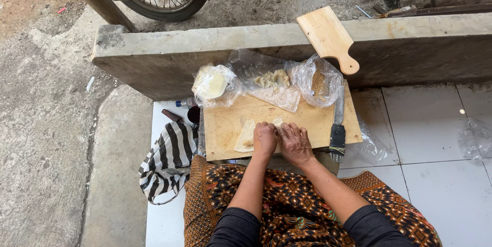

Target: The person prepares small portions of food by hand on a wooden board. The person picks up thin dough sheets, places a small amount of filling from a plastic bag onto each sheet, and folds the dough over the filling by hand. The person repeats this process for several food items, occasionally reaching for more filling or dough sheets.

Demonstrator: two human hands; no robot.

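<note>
My left hand [265, 139] and my right hand [294, 143] rest side by side on a thin pale wrapper [245, 135] that lies on the wooden board [225, 121]. Both hands have their fingers curled down onto the wrapper's right part; what lies under them is hidden. A small dab of brown filling [248, 144] shows on the wrapper's left corner. A large knife [338, 124] with a black handle lies on the board to the right of my right hand.
Three clear plastic bags sit at the board's far edge: pale wrappers [212, 85], lumpy filling [272, 79], brown crumbs [319, 84]. A small wooden paddle board [328, 37] leans on the concrete ledge [164, 57]. A striped cloth bag [169, 157] lies left. A motorcycle wheel [166, 3] stands beyond.
</note>
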